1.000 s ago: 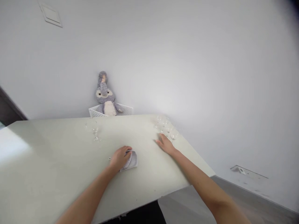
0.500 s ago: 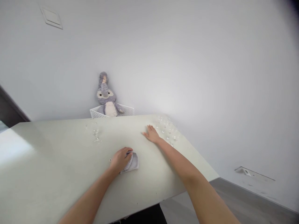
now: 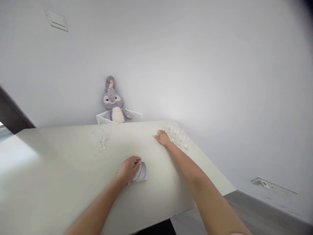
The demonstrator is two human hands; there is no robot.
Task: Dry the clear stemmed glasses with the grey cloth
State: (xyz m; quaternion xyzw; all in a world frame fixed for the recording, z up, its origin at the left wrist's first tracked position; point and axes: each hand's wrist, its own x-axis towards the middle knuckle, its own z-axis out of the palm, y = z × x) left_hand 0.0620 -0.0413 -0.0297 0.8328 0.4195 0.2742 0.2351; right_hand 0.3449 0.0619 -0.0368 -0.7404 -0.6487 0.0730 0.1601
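A broad white table [image 3: 61, 182] fills the view, with a grey plush toy [image 3: 112, 101] sitting in a white basket [image 3: 135, 116] at its far edge. The left hand [image 3: 128, 169] presses down on a folded grey cloth [image 3: 141, 173] mid-table, fingers curled over it. The right hand [image 3: 162, 138] lies flat, fingers spread and released, just beside a cluster of clear glasses [image 3: 179, 137], while a lone glass [image 3: 102, 142] stands well apart to the left.
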